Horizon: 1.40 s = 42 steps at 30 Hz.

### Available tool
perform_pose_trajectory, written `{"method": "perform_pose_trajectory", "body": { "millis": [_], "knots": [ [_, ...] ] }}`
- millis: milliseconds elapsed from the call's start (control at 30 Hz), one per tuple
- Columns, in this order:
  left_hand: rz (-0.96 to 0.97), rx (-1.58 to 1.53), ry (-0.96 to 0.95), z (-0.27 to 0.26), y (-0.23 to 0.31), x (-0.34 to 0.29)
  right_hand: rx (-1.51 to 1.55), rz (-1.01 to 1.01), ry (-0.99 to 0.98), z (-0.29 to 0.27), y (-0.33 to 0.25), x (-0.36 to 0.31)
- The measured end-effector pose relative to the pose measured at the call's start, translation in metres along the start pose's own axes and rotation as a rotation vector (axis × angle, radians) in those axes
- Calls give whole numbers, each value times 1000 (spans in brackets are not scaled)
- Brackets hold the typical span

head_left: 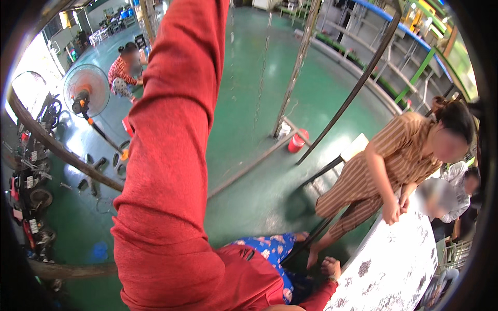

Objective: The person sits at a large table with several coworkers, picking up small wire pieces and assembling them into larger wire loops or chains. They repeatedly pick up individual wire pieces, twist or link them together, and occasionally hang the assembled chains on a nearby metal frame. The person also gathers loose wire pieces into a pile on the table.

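The person's left arm [171,145], in a long red sleeve, rises straight up through the view, filling much of its left half and running out past the top edge. The left hand lies beyond that edge, so its grip cannot be told. The right arm comes in low, at the bottom of the view, also in a red sleeve [320,298]. The right hand [331,266] is raised a little, its fingers looking bent inward; whether they are pressed together or pinch anything cannot be told.

A large white surface [381,259] with a dark floral print lies just to the right of that hand, near its edge; whether they touch is unclear. The left arm is well apart from it. Blue flowered clothing [270,249] shows between the person's red top [254,277] and the right hand. Beyond, a co-worker [384,150] in brown stripes leans toward the white surface, hands together over its far corner.
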<state>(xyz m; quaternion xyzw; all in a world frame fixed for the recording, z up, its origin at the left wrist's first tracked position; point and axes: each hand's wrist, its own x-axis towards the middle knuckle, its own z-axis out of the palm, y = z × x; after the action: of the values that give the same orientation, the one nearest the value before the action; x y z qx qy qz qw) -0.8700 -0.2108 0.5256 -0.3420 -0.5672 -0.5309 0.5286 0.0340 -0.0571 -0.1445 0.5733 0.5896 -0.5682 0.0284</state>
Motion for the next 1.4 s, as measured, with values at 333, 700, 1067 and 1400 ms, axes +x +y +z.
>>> {"method": "perform_pose_trajectory", "body": {
  "millis": [333,700,1067,1400],
  "knots": [
    [-18,193,51,-9,15,-29,-20,70,9,9,-37,-26],
    [-291,-129,33,-118,19,-150,-56,-4,41,6,-26,-17],
    [-832,225,-245,-212,-27,-540,-170,-18,68,2,-17,-10],
    [-899,185,-511,-137,-27,-562,-221,13,82,-2,-3,0]
  ]
}}
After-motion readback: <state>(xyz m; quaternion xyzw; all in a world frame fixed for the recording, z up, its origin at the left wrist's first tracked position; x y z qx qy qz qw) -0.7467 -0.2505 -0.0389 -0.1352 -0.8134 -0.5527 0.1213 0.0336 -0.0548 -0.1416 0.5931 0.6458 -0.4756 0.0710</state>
